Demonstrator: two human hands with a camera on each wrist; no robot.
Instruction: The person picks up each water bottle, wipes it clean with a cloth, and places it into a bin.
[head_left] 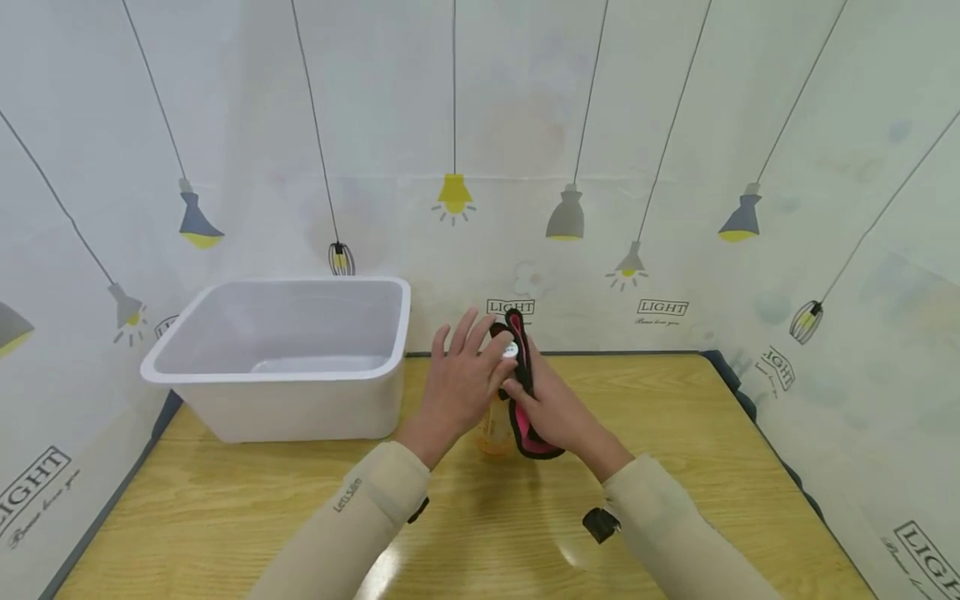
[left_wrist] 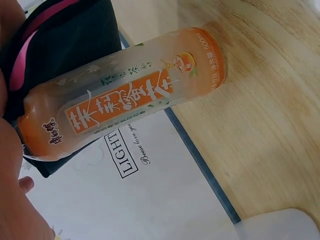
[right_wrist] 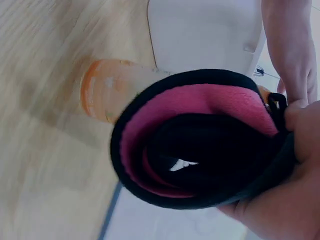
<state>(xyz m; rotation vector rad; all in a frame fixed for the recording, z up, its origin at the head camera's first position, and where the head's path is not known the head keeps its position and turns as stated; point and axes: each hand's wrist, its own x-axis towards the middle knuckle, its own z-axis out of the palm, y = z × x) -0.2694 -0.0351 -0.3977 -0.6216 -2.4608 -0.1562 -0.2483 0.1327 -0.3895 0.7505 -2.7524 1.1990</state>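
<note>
A drink bottle with an orange label stands between my hands, its white cap on top. With thumb and forefinger, my left hand pinches the bottle at its cap end; the other fingers stretch out past it. My right hand grips a black fabric wrap with a pink lining. The wrap is curled into a loop, and its pink inside shows in the right wrist view. It lies right against the bottle's side. The bottle's neck is partly hidden by my fingers.
A white plastic tub stands on the left of the wooden table. Behind the table hangs a pale backdrop printed with lamps, which also wraps round both sides.
</note>
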